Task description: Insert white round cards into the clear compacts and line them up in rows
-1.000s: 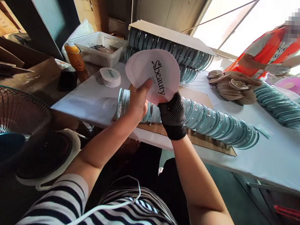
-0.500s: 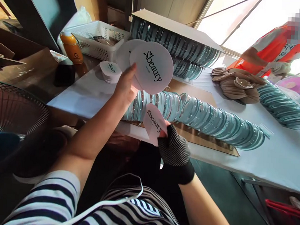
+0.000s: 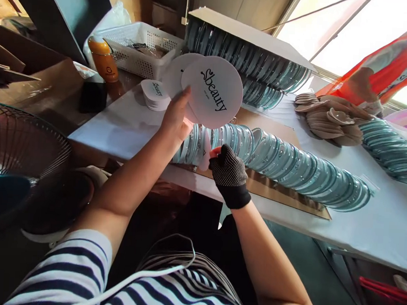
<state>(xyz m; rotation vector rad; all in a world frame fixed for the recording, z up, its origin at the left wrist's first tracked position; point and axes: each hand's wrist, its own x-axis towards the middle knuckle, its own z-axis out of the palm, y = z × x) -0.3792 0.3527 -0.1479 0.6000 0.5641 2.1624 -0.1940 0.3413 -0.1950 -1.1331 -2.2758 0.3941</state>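
My bare left hand (image 3: 175, 120) holds up a fan of round white cards (image 3: 211, 92) printed "beauty". My right hand (image 3: 227, 168), in a black dotted glove, pinches a single white card (image 3: 205, 149) edge-on against the left end of a long row of round teal-rimmed cases (image 3: 284, 162). The cases stand on edge on a brown cardboard strip (image 3: 282, 194) on the white table (image 3: 372, 223). A small stack of the same cards (image 3: 154, 95) lies on the table behind my left hand.
A second tier of cases (image 3: 247, 66) sits under a white board at the back. A white basket (image 3: 140, 48) and an orange bottle (image 3: 102, 60) stand at left. Tan puffs (image 3: 329, 122) and more cases (image 3: 389, 145) lie at right, near a person in orange (image 3: 378, 74). A fan (image 3: 24, 162) is at my left.
My right hand pulled one card from the fan, dropped low with it, then rose and brought it against the left end of the case row. My left hand kept the fan raised.
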